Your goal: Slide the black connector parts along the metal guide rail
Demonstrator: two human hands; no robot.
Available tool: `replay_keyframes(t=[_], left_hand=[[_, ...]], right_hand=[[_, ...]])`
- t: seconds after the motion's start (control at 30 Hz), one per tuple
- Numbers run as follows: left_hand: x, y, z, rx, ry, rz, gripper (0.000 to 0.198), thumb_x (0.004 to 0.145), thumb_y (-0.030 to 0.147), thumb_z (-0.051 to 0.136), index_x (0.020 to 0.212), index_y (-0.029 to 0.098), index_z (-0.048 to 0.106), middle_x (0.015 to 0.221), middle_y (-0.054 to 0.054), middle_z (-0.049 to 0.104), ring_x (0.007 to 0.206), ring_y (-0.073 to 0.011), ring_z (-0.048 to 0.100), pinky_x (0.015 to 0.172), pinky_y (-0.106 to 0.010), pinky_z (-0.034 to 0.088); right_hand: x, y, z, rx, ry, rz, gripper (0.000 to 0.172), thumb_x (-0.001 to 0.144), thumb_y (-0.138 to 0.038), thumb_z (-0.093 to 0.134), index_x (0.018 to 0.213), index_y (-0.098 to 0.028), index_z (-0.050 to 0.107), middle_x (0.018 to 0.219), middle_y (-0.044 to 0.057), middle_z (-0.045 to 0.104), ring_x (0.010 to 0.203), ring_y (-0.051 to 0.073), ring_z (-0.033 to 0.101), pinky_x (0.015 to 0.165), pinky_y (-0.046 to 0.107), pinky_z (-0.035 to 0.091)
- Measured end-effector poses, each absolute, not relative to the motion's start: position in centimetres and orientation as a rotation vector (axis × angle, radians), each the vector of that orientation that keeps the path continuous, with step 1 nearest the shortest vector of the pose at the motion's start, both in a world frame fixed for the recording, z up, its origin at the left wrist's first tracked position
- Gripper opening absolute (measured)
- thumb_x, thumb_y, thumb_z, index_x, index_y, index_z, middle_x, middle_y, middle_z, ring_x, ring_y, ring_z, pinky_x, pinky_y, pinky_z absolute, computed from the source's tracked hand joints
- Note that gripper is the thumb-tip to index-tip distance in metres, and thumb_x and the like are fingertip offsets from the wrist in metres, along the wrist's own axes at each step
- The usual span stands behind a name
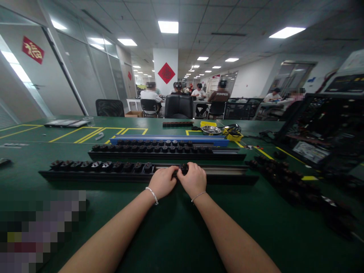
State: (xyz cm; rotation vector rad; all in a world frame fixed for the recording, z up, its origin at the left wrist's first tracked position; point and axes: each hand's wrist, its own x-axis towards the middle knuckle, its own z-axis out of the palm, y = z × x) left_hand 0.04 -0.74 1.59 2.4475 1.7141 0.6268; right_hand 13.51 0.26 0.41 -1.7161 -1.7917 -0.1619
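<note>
A long black rail (227, 179) lies crosswise on the green table before me. Along its left part sits a row of black socket modules (116, 167); bare metal channel shows at the right. My right hand (193, 177) grips a black socket module (184, 168) at the channel, thumb and fingers around it. Just left of it, my left hand (163, 182) is closed over the rail, its thumb close to that module; its fingertips are partly hidden. Behind lies a second black rail (227, 156) with another row of modules, and behind that a blue rail (223, 143).
A dark heap of loose black parts (287, 176) lies to the right, beside a large black open-sided rack (313, 129). Farther back are a metal bowl (211, 130), a yellow tray (234, 136) and a short dark strip (178, 124). Several people sit at tables beyond.
</note>
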Motion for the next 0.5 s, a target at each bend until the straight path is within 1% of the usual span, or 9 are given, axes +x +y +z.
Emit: replay_keyframes(t=[0.23, 0.37, 0.5], left_hand=[[-0.01, -0.97, 1.9, 2.47, 1.673, 0.599, 0.037, 0.079, 0.015, 0.044, 0.111, 0.025, 0.058, 0.11, -0.001, 0.065, 0.103, -0.0165, 0.058, 0.095, -0.029, 0.039], [0.08, -1.09, 2.1, 2.522, 1.654, 0.573, 0.029, 0.081, 0.019, 0.044, 0.105, 0.023, 0.061, 0.105, -0.002, 0.067, 0.1, -0.0182, 0.059, 0.092, -0.03, 0.041], [0.11, -1.1, 2.06, 2.546, 1.667, 0.545, 0.025, 0.083, 0.024, 0.046, 0.102, 0.023, 0.062, 0.101, -0.003, 0.068, 0.097, -0.0197, 0.06, 0.089, -0.032, 0.042]], right_hand=[[13.67, 0.25, 0.56, -1.738, -1.785, -0.155, 0.024, 0.075, -0.038, 0.051, 0.085, -0.017, 0.056, 0.084, 0.006, 0.061, 0.082, 0.019, 0.055, 0.073, 0.03, 0.034], [13.75, 0.23, 0.7, -1.757, -1.786, -0.155, 0.023, 0.075, -0.038, 0.051, 0.083, -0.017, 0.056, 0.083, 0.007, 0.061, 0.082, 0.019, 0.055, 0.073, 0.03, 0.034], [13.96, 0.29, 0.74, -1.773, -1.776, -0.159, 0.023, 0.075, -0.038, 0.051, 0.084, -0.017, 0.056, 0.083, 0.007, 0.061, 0.082, 0.019, 0.056, 0.073, 0.031, 0.035]])
